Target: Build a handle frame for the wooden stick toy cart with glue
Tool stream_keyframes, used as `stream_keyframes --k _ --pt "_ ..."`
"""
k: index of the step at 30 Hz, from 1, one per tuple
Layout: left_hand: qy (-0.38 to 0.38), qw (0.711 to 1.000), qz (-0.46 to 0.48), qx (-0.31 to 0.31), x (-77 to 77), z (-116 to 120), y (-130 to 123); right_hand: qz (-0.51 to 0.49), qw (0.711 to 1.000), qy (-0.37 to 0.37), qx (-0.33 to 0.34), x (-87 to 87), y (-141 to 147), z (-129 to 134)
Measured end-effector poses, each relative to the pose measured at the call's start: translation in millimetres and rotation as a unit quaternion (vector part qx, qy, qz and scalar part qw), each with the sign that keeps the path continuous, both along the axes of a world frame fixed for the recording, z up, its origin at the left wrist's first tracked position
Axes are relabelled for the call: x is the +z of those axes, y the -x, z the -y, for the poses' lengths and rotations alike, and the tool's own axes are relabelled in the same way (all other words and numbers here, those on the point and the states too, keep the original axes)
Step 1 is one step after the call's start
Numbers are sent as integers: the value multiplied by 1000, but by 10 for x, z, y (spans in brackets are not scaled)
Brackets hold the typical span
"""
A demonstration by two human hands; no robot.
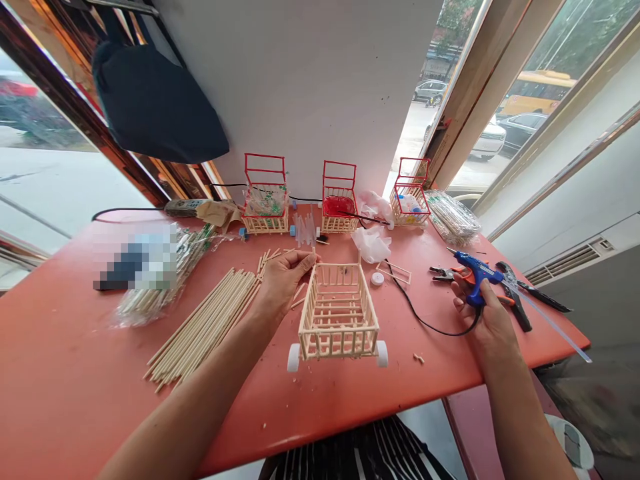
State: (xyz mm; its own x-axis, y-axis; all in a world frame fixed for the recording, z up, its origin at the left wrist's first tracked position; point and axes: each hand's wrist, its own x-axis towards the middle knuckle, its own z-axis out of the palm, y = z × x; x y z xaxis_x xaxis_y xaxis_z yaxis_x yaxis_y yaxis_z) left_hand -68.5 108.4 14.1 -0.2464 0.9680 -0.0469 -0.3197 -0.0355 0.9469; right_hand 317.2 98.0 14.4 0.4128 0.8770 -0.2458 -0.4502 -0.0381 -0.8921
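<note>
A small cart of pale wooden sticks (340,340) stands at the middle of the red table, with white round wheels at its near corners. My left hand (287,277) pinches an upright stick at the cart's far left corner, thumb and fingers together. At the right, my right hand (485,313) is wrapped round the handle of a blue glue gun (477,270), its nozzle pointing up and left. A clear glue stick (555,325) sticks out of the gun's back. Beside my left forearm lies a pile of loose wooden sticks (205,327).
Three finished carts with red frames (265,217) line the back of the red table (240,427). Pliers (520,310) lie beside the glue gun, whose black cord (425,323) curves leftward. Bagged sticks (165,280), a white cap (377,279) and a plastic bag (371,245) are also there.
</note>
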Motion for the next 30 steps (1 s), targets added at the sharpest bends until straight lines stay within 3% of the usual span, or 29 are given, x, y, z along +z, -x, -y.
stream_keyframes --k 11,21,24,27,29,30 --pt "-65 995 -74 -2 45 245 -22 112 986 95 83 22 -229 150" --pt "-81 990 -113 -11 24 273 -42 275 941 167 108 28 -423 285" --pt "-73 990 -123 -3 38 283 -52 382 892 209 121 70 -506 349" --pt "-72 989 -128 -3 40 291 -56 558 784 235 140 184 -513 442" --pt "-75 988 -134 -9 29 294 -52 665 713 198 103 292 -410 476" --pt "-77 987 -138 -10 21 296 -50 692 697 168 85 347 -317 468"
